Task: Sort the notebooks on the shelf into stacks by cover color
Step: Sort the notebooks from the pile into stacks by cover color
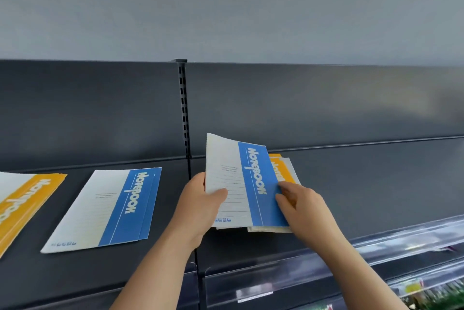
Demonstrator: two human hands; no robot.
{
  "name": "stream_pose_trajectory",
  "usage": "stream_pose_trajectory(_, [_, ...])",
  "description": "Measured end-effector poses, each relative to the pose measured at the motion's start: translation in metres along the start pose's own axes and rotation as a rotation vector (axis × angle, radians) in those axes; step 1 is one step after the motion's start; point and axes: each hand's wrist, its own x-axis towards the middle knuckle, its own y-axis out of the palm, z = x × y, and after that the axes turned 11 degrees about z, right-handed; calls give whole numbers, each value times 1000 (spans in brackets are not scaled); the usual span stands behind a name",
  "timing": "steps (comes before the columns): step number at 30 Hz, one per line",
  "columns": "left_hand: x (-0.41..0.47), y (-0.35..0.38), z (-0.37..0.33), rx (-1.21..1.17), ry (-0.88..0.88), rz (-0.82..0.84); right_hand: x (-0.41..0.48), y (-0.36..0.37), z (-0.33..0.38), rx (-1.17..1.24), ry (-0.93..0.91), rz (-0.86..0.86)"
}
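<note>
Hands raise a blue notebook [241,184] off a mixed pile [263,229] near the middle of the shelf [351,196]. The left hand [200,199] grips its white edge, thumb on the cover. The right hand [301,206] pinches the blue band, apparently peeling it clear of an orange notebook [283,169] beneath. It seems bound for the blue stack [108,209] lying flat to the left, beside an orange stack [22,204] at the far left edge. Dark back panel [326,103], pale grey wall [226,8] above, clear price rail [376,254] along the front edge.
</note>
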Motion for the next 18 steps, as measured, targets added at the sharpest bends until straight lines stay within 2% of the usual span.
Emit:
stream_pose_trajectory(6, [-15, -25, 2, -92, 40, -112, 1, 5, 36, 243, -135, -61])
stream_pose_trajectory(9, [-23, -49, 7, -45, 8, -204, -1, 15, 67, 313, -224, -77])
stream_pose_trajectory(13, [-40, -95, 10, 55, -8, -247, 0, 42, 109, 359, -297, -38])
stream_pose_trajectory(18, [-56, -153, 20, 227, -19, -355, 5, 89, 147, 395, -270, 77])
